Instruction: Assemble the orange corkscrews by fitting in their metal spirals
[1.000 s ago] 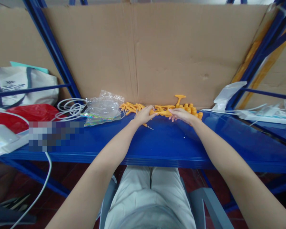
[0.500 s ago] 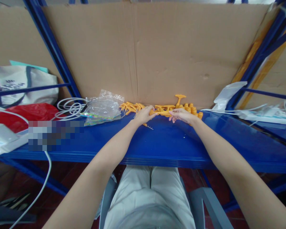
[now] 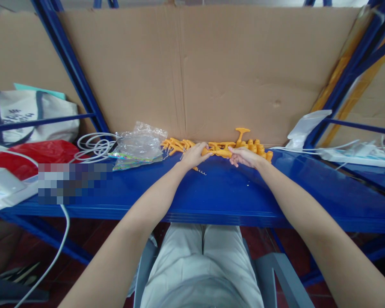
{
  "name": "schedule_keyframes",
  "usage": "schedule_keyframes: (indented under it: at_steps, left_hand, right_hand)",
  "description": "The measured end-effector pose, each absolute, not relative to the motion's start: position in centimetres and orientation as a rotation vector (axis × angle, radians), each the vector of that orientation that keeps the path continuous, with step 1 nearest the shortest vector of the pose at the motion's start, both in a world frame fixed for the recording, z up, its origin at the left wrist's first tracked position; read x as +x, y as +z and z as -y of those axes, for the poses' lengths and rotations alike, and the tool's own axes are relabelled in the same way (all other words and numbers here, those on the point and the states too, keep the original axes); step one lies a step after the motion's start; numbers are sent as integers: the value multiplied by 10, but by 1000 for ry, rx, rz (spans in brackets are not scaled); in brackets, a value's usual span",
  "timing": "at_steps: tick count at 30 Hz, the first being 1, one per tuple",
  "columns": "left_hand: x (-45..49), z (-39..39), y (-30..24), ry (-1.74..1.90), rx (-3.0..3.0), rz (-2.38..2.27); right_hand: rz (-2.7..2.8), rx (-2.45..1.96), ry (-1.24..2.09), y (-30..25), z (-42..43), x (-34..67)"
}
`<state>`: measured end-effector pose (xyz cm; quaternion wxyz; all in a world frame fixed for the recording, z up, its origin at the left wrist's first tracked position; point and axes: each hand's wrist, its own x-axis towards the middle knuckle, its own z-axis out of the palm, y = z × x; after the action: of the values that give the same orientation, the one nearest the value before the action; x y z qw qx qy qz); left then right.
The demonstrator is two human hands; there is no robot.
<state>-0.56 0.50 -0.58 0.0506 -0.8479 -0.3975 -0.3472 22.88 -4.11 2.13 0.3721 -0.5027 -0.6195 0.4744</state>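
My left hand (image 3: 194,156) is closed on the left end of an orange plastic corkscrew (image 3: 223,152) held level just above the shelf. My right hand (image 3: 245,157) grips its right end between thumb and fingers. My fingers hide much of it. Beneath my left hand, the bare metal spiral of another corkscrew (image 3: 200,172) pokes out. Several orange corkscrews with bare spirals (image 3: 173,145) lie left of that hand. Behind my right hand stand several orange cylindrical pieces (image 3: 259,149), and a T-shaped orange handle (image 3: 243,133) rises upright behind it.
Crumpled clear plastic bags (image 3: 139,145) and a coiled white cable (image 3: 96,146) lie to the left on the blue shelf (image 3: 218,192). A red bag (image 3: 35,156) is farther left. Cardboard (image 3: 227,72) closes off the back. A white power strip (image 3: 359,156) is at right.
The orange piece between my hands has turned or shifted slightly, showing a thicker shape by my right fingers. My right hand has moved slightly right; my left hand stays nearly in place.
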Motion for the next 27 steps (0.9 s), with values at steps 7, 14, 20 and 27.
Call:
schedule_keyframes:
  at_steps: [7,14,20,27]
  left_hand:
    - [-5,-6,-4,-1090,-2615,1228]
    - [-7,-9,-3,-1118,-2648,1339]
    - [-8,-10,-4,-1107,-2654,1318]
    - [-8,-8,-4,-1077,-2603,1305]
  right_hand:
    - [1679,-1304,1208,17,32,234]
    - [1793,-1140,1000,9,17,242]
    - [1828,-1172,917,9,16,240]
    - [1806,-1185,955,14,26,236]
